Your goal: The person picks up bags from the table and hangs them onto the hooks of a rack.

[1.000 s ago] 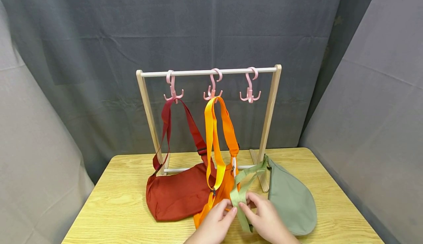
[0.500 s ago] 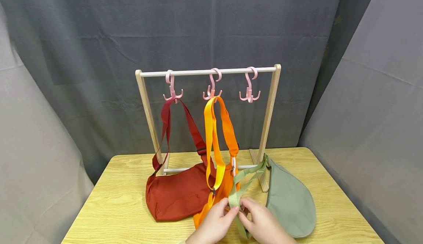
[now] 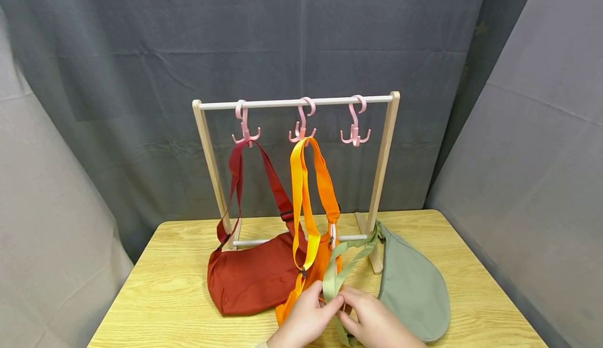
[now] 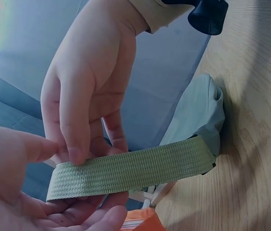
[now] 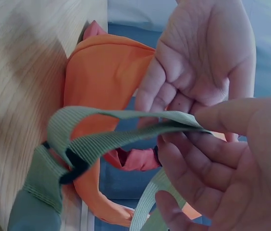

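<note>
A sage-green shoulder bag (image 3: 414,285) lies at the right of the table, its strap (image 3: 331,280) drawn leftward to both hands. My left hand (image 3: 308,314) holds the strap from the left, fingers curled beneath it. From the right, my right hand (image 3: 372,319) pinches the same strap between thumb and fingers. In the left wrist view the ribbed webbing strap (image 4: 126,171) runs flat between the hands, with the right thumb on top. In the right wrist view the strap (image 5: 121,142) is doubled into a loop, close to a dark buckle (image 5: 75,166).
Behind the hands stands a wooden rack (image 3: 387,154) with a white rod (image 3: 278,104) and three pink hooks. A red bag (image 3: 256,274) hangs by its strap from the left hook (image 3: 245,128), an orange bag (image 3: 322,259) from the middle hook (image 3: 302,128). The right hook (image 3: 355,128) holds nothing.
Both hands have shifted slightly down toward the front edge, drawing the strap with them. My left thumb now reaches farther across the strap, close to the right hand. The hanging bags stay put.
</note>
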The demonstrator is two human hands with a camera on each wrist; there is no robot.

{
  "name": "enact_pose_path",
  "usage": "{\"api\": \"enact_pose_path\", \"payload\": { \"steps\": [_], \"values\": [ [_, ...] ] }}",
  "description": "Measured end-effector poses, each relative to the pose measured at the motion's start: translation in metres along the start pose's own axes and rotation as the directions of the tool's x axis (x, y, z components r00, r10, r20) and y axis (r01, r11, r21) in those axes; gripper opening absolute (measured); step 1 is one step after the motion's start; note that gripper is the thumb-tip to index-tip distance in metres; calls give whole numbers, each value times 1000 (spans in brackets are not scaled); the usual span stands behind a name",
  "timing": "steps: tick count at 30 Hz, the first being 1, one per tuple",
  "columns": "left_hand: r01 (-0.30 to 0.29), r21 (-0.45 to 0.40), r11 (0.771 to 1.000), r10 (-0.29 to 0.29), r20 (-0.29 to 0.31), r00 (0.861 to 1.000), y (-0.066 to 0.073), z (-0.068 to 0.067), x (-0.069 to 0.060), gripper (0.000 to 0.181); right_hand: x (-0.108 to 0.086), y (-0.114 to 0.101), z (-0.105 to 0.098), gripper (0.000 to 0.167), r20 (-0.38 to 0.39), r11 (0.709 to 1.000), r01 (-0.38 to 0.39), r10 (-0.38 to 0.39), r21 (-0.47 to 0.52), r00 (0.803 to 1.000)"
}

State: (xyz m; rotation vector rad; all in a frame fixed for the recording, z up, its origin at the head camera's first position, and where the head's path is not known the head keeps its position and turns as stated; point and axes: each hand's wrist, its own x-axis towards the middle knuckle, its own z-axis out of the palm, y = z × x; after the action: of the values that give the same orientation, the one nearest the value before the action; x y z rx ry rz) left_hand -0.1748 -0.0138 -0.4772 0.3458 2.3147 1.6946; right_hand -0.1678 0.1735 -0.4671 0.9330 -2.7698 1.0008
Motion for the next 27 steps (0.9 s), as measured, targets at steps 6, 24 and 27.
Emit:
{"api": "enact_pose_path", "payload": {
  "steps": [6, 24, 27],
  "values": [
    [11, -26, 1000, -10, 19, 1000, -2, 0, 2, 31, -1, 2, -6, 11, 73, 997, -30, 25, 65, 997],
    [-37, -53, 998, 36, -31, 999, -7, 4, 2, 21, -3, 5, -16, 14, 8, 996, -60, 59, 72, 998],
    [-35, -45, 998, 34, -29, 999, -6, 4, 1, 19, -3, 8, -20, 16, -65, 997, -59, 62, 49, 996]
  ]
}}
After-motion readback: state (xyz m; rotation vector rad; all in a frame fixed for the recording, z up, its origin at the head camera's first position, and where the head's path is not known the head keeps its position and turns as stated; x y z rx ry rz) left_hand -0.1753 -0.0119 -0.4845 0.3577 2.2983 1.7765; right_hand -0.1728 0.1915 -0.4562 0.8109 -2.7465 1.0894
